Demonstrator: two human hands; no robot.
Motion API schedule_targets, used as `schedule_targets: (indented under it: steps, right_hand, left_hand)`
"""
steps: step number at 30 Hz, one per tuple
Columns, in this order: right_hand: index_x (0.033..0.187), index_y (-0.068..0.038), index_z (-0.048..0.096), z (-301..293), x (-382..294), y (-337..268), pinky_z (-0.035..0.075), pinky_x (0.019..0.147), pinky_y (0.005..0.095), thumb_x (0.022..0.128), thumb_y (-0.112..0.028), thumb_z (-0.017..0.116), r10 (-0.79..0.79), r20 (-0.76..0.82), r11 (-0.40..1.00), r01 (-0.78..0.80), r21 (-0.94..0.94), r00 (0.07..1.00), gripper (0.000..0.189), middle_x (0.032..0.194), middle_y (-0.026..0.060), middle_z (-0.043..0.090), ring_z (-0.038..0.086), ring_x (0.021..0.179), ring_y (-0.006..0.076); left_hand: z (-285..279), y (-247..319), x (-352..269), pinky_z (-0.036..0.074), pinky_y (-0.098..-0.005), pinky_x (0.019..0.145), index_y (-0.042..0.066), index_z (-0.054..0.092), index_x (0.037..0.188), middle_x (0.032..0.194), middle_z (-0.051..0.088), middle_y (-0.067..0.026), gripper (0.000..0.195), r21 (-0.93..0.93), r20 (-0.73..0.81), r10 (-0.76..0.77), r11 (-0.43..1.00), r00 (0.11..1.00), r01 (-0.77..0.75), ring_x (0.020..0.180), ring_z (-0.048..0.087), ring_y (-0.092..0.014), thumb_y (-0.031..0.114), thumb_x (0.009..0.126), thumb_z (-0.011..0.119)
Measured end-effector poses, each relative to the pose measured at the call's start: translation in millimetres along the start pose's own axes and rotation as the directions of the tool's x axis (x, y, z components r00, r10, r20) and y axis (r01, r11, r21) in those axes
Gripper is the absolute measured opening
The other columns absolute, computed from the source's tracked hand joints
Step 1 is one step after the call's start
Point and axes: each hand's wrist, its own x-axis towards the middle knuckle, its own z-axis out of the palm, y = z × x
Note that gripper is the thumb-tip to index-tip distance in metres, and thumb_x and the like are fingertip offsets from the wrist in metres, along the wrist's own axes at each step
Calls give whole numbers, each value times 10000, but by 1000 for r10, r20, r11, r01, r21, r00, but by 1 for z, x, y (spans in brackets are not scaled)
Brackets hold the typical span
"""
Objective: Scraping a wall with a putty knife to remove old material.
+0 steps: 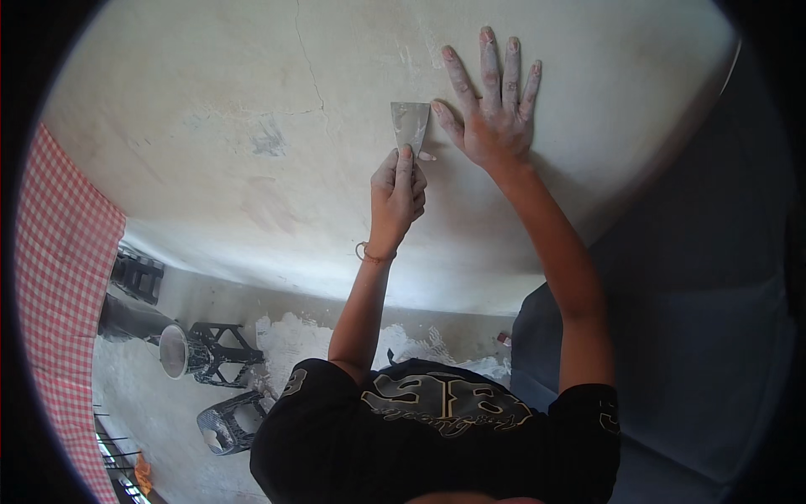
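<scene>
My left hand (400,189) grips a metal putty knife (410,121), its broad blade pointing up along the pale plastered wall (352,170). The index finger lies along the blade's lower part; the handle is mostly hidden in the fist. To the right of the blade, my right hand (494,113) lies spread against the wall, holding nothing, its thumb tip near the blade's corner. Whitish powder coats both hands. A thin crack (312,69) runs down the wall left of the knife, with a grey scuffed patch (269,138) below it.
Red-checked cloth (63,283) hangs at the left. Below stand black plastic stools (230,354), (233,423) beside a white-rimmed bucket (174,351). White plaster-like smears (302,346) mark the floor. Large dark grey covering (680,327) fills the right side.
</scene>
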Motion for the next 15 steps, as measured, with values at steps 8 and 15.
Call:
schedule_targets:
  steps: [8, 15]
  right_hand:
    - [1635, -336, 342, -2, 1, -5, 208, 1237, 625, 981, -602, 510, -10, -7, 1000, 10, 23, 1000, 726, 1686, 120, 325, 318, 1539, 375]
    - [1644, -223, 337, 2, -34, -23, 170, 1215, 683, 982, -585, 527, 34, 40, 999, -34, 7, 999, 778, 1682, 204, 293, 286, 1525, 473]
  left_hand:
    - [-30, -28, -17, 197, -193, 384, 69, 576, 982, 603, 339, 92, 361, -13, -68, -60, 998, 996, 59, 436, 263, 8, 359, 1141, 431]
    - [-24, -29, -10, 207, -196, 388, 69, 576, 964, 600, 360, 94, 366, 4, -25, -13, 1000, 1000, 13, 440, 269, 8, 356, 1141, 434]
